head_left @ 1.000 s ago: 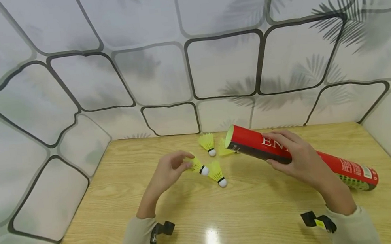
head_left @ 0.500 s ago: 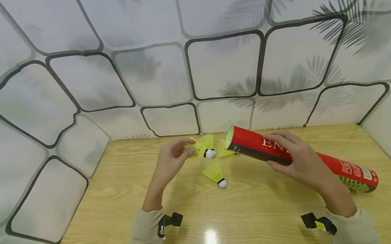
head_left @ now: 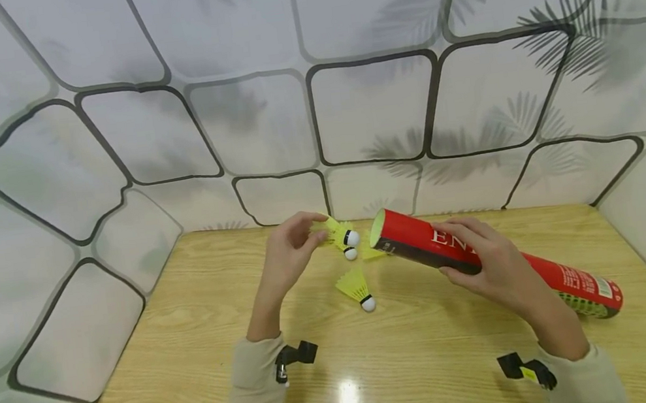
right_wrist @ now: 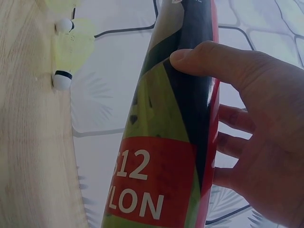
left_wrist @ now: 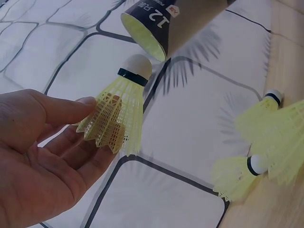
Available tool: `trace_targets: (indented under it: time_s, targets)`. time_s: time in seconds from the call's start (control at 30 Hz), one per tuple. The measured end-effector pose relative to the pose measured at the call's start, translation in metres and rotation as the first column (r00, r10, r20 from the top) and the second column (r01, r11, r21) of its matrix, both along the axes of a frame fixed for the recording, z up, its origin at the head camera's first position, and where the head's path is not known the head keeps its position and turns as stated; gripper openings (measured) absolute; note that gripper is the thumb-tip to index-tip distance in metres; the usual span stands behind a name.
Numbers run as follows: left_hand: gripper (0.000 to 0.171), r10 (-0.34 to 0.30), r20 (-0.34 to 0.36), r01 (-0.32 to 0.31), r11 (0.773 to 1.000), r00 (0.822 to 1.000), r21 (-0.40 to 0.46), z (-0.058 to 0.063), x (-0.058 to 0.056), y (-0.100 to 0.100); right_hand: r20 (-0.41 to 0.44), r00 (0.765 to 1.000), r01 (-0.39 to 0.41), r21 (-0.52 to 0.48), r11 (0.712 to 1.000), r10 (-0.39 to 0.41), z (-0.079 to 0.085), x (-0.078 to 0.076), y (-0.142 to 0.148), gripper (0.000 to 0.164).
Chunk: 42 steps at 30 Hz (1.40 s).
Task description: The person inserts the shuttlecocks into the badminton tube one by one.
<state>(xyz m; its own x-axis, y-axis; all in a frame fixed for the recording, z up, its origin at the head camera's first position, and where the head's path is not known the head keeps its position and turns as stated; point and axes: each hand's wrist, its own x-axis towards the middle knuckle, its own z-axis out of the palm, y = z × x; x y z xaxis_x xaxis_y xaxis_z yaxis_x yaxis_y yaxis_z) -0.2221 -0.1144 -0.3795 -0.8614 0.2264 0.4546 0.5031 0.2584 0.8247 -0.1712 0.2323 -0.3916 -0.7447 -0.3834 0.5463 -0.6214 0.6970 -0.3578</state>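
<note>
Between thumb and fingers my left hand (head_left: pixel 289 251) pinches a yellow shuttlecock (left_wrist: pixel 118 109) by its skirt. Its white cork tip points right, toward the open mouth of a red shuttlecock tube (head_left: pixel 415 234), with a small gap between them. My right hand (head_left: pixel 498 265) grips that tube around its middle and holds it slanted, mouth end raised to the left. In the right wrist view the thumb (right_wrist: pixel 199 59) lies across the tube's printed side. Below the held shuttlecock lies another shuttlecock (head_left: pixel 350 252), partly covered by it.
One shuttlecock (head_left: pixel 357 288) lies nearer on the wooden table (head_left: pixel 199 372). Another shuttlecock (head_left: pixel 371 250) sits partly behind the tube's mouth. A patterned cloth wall (head_left: pixel 372 111) stands along the table's back, with more at both sides.
My left hand has carried the pinched shuttlecock up and slightly right, away from the nearer shuttlecock and toward the tube's mouth. My right hand and the tube have hardly moved.
</note>
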Motion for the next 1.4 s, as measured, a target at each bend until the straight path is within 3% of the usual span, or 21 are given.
trace_targets:
  time_s: [0.27, 0.6, 0.8, 1.13, 1.4]
  targets:
    - [0.02, 0.018, -0.007, -0.018, 0.998, 1.0, 0.052, 0.004, -0.001, 0.009, -0.006, 1.0, 0.0, -0.003, 1.0, 0.0, 0.001, 0.002, -0.001, 0.074]
    - [0.019, 0.01, -0.005, -0.01, 0.992, 1.0, 0.126, 0.0, 0.0, 0.022, -0.007, 1.0, 0.0, 0.001, 1.0, 0.0, 0.003, 0.003, -0.003, 0.074]
    - [0.02, 0.044, -0.039, -0.036, 0.982, 0.998, 0.185, -0.005, 0.001, 0.03, -0.007, 1.0, -0.004, 0.002, 1.0, 0.004, 0.004, 0.003, -0.004, 0.074]
    - [0.022, 0.072, -0.057, -0.062, 0.985, 0.996, 0.16, -0.006, 0.005, 0.036, 0.002, 1.0, -0.006, -0.002, 1.0, 0.006, 0.003, 0.003, -0.006, 0.075]
    - [0.021, 0.046, -0.059, -0.037, 0.988, 0.997, 0.148, -0.008, 0.008, 0.04, 0.011, 1.0, -0.008, 0.003, 1.0, 0.008, 0.002, 0.003, -0.006, 0.076]
